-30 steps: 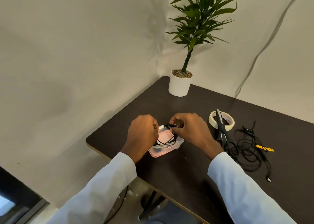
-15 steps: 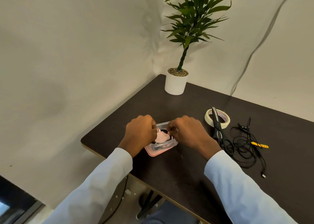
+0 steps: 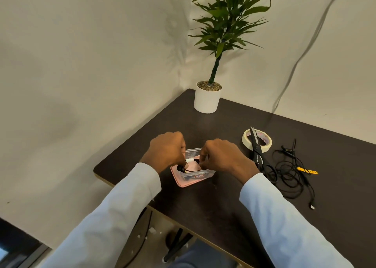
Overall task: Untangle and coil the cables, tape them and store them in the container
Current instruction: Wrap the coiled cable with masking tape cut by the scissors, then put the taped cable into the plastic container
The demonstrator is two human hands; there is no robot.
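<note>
A small clear container sits on a pink lid near the table's left front edge. A coiled black cable with a white taped band lies inside it. My left hand and my right hand are both over the container, fingers curled down onto the coil and pressing it in. Their fingertips are hidden inside the container. To the right lies a loose tangle of black cable with a yellow tag. A roll of masking tape sits behind it, with black scissors resting across the roll.
A potted plant in a white pot stands at the table's far corner against the wall. The dark table ends just left of the container. A thin cable hangs down the wall at the right.
Both hands have lowered the coiled cable from above the rim down into the container. The view has shifted slightly.
</note>
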